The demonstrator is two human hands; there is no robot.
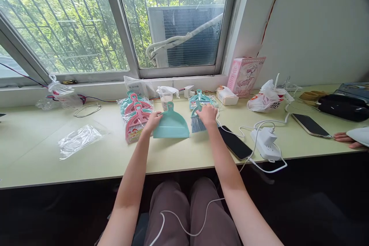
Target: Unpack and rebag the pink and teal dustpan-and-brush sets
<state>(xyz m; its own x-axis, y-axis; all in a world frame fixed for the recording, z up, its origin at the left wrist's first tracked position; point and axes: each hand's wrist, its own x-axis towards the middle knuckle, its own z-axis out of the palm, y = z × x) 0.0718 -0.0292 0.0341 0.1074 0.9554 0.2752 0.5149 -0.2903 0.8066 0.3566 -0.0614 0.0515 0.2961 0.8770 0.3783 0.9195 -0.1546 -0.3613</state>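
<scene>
Lightly, the left hand (pixel 155 120) pinches the upper left edge of the teal dustpan (pixel 171 125) on the table (pixel 178 157), fingers nearly closed on it, while the right hand (pixel 208 115), just right of the dustpan, has its fingers curled around the small teal brush (pixel 197 124), bristles down, covering part of it. Just left of the dustpan lie pink packaged sets (pixel 137 121), with a clear wrapper (pixel 80 140) farther left; behind it stands a white-topped container (pixel 165 96), and to its right a black phone (pixel 235 144) sits partly behind the right forearm.
</scene>
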